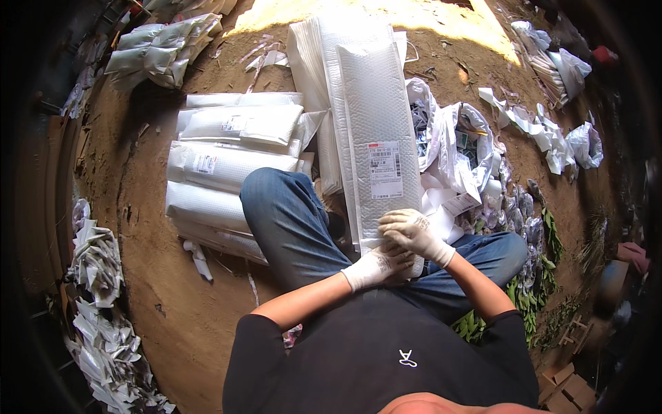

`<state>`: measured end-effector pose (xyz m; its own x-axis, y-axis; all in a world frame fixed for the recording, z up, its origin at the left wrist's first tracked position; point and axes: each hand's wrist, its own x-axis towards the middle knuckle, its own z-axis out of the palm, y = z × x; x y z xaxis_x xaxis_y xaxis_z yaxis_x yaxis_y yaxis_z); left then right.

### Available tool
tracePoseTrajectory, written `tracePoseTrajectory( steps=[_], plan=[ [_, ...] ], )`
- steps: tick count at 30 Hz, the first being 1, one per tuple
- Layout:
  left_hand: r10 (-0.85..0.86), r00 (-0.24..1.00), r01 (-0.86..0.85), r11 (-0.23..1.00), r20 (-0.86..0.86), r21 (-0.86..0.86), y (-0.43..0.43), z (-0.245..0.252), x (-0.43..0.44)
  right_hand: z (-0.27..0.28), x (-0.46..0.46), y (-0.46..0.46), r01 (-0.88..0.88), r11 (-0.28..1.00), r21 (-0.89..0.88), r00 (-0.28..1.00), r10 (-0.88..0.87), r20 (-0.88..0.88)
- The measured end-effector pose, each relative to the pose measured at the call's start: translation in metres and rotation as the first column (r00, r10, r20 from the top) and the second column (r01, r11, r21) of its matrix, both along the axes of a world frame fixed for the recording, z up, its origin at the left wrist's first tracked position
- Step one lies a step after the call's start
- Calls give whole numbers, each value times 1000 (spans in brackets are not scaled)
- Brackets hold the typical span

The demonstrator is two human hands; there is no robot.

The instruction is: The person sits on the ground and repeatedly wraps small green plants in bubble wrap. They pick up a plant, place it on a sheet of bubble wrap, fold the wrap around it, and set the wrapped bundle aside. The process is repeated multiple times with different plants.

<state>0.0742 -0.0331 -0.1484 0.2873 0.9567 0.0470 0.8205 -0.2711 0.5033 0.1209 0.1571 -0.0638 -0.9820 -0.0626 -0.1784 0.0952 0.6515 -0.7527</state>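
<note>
A long white bubble mailer [375,103] with a printed shipping label [385,169] lies lengthwise before me, on top of more flat mailers, its near end at my lap. My left hand [380,265], in a white knitted glove, is at that near end, its fingers partly hidden under the other hand. Across them lies my right hand [412,233], gloved the same way, its fingers bent over the mailer's end. Whether either hand grips the mailer cannot be told. Beside the mailer on the right, a strip of white labels [460,204] trails down to my knee.
Filled bubble mailers [232,160] are stacked left of my knee. Two white bags [465,150] of small packets stand on the right, near wrapped plants with green leaves [525,310]. A mailer bundle [165,49] lies far left. White scraps [98,264] line the left side of the earth floor.
</note>
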Motion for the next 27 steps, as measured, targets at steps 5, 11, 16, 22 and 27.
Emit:
tracePoseTrajectory(
  steps=[5, 11, 16, 22, 27],
  plan=[
    [-41, 988, 22, 992, 148, 124, 12, 39, -16, -35, -56, 74, 710, 681, 178, 699, -712, -68],
    [437, 844, -535, 705, 310, 466, -16, 93, -89, 41, -110, 91, 406, 716, -568, 809, -571, -141],
    [675, 436, -899, 295, 595, 325, 22, 123, -167, 149, -151, 97, 246, 740, -625, 888, -431, -161],
    [268, 191, -941, 323, 944, 99, 82, 173, -280, 207, -259, 31, -178, 13, -984, 910, 383, -159],
    [-104, 91, -990, 102, 990, 101, 35, 142, -360, 184, -235, 15, 37, 819, -573, 885, -294, -362]
  ],
)
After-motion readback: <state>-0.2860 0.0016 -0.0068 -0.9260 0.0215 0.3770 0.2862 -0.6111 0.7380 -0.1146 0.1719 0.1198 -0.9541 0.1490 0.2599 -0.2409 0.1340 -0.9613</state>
